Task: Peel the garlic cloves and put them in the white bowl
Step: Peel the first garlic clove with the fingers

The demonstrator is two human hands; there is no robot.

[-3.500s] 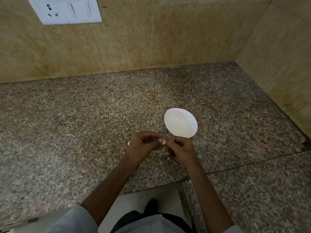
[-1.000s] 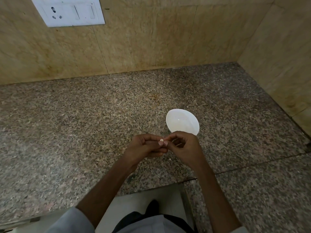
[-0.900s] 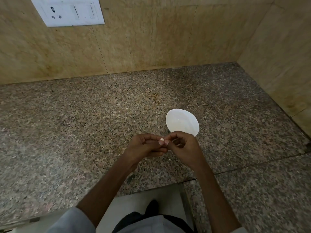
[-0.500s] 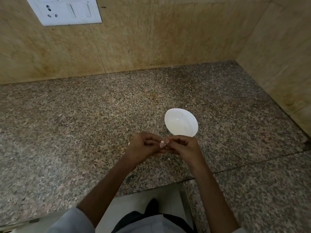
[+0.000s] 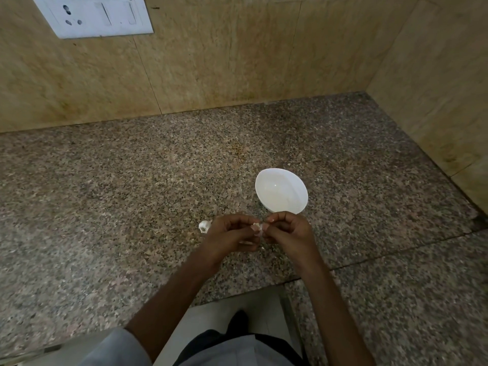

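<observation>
The granite counter (image 5: 132, 207) carries the white bowl (image 5: 295, 204) right of its middle, nearer the front edge. Just in front of the bowl, the left hand (image 5: 227, 236) and right hand (image 5: 290, 233) meet above the counter. A garlic piece (image 5: 203, 226) lies just beside the left hand. Both hands' fingertips pinch one garlic clove (image 5: 257, 227).

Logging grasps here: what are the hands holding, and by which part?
A small garlic clove, pinched between the fingertips of the left hand and right hand, one at each side; finer detail is too small to tell.

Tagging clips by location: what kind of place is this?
Probably a kitchen: a speckled stone counter, a tiled wall with a socket plate, and garlic being peeled beside a white bowl.
</observation>
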